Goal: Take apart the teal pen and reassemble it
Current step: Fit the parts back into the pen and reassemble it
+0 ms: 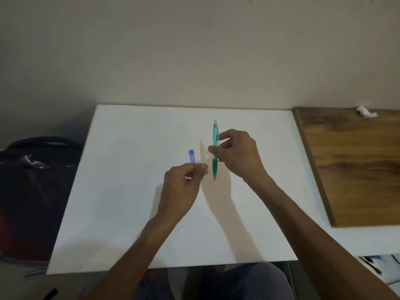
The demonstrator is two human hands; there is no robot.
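Teal pen (215, 148): translucent teal barrel with a darker green grip section, standing nearly upright above the bench, tip pointing toward six o'clock, clip end toward twelve o'clock; it is appearing whole, just right of the bench's centre.
Right hand (237, 153): pinching the pen at mid-barrel between thumb and fingers, the other fingers curling loosely; forearm reaching in from five o'clock.
Left hand (181, 185): sitting at seven o'clock of the pen, close to its tip but apart from it, fingers curling narrowly around a small pale item that is too hidden to identify; forearm coming in from seven o'clock.
Blue piece (192, 156): small translucent blue strip showing just above the left hand's knuckles, at nine o'clock of the pen; whether it is lying on the bench or being held is unclear.
Bench (129, 191): white, flat surface, carrying the shadows of both hands.
Wooden board (350, 165): brown, lying at three o'clock beside the white surface.
Crumpled white paper (365, 111): resting on the board's far edge.
Dark bag (32, 180): sitting off the bench at nine o'clock.
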